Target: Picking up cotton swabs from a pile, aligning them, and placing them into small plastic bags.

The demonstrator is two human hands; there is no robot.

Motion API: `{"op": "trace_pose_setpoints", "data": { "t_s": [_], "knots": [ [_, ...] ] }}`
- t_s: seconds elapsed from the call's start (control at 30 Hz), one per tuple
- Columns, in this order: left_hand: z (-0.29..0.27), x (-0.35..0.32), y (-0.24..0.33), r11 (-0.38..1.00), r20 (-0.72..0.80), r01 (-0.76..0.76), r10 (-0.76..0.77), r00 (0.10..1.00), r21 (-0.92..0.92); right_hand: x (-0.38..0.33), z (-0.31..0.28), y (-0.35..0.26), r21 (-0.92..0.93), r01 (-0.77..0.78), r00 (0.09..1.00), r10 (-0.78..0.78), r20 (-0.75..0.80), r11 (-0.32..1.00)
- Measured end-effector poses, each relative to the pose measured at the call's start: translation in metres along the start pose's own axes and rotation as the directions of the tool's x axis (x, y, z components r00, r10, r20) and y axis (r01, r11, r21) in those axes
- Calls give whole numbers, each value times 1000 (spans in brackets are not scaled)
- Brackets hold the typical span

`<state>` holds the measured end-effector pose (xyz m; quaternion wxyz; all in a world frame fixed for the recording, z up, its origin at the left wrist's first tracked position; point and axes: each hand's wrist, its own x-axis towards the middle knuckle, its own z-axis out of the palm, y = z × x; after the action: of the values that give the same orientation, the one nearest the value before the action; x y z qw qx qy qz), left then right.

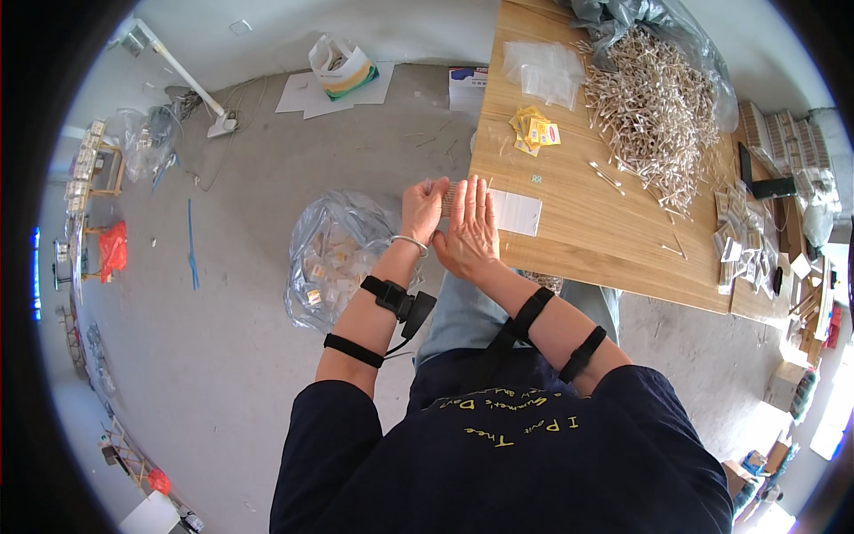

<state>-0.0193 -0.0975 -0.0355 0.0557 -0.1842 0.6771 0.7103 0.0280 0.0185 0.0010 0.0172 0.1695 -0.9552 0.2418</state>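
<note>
At the table's left edge, my left hand point(422, 212) is closed around one end of a flat pack of cotton swabs point(449, 198), whose thin sticks show as brownish stripes. My right hand point(471, 231) lies flat over the pack with its fingers stretched out. From under those fingers a pale, flat rectangular piece point(517, 214) reaches to the right across the wood. Its link to the pack is hidden by my right hand. Farther back lie yellow cards point(534, 130) and clear plastic bags point(544, 71). A big heap of loose cotton swabs point(654, 111) covers the far right.
Left of the table, a large clear plastic sack point(334, 262) of small packets stands on the floor. Filled packets point(752, 231) lie along the wooden table's point(596, 258) right side. A white carrier bag point(342, 67) stands by the wall. Several loose swabs point(608, 176) lie before the heap.
</note>
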Motion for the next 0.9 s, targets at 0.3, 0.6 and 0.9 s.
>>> {"op": "trace_pose_setpoints", "data": {
  "t_s": [0.3, 0.6, 0.9],
  "knots": [
    [7, 0, -1, 996, -72, -83, 86, 994, 44, 1, -15, 27, 91, -201, 968, 212, -131, 975],
    [-1, -3, 0, 989, -44, -103, 108, 993, 110, 56, -54, 114, 134, -300, 874, 328, -358, 944],
    [1, -7, 3, 995, -22, -54, 56, 998, 80, 103, -94, 136, 94, -627, 764, 634, -120, 773]
  ]
}}
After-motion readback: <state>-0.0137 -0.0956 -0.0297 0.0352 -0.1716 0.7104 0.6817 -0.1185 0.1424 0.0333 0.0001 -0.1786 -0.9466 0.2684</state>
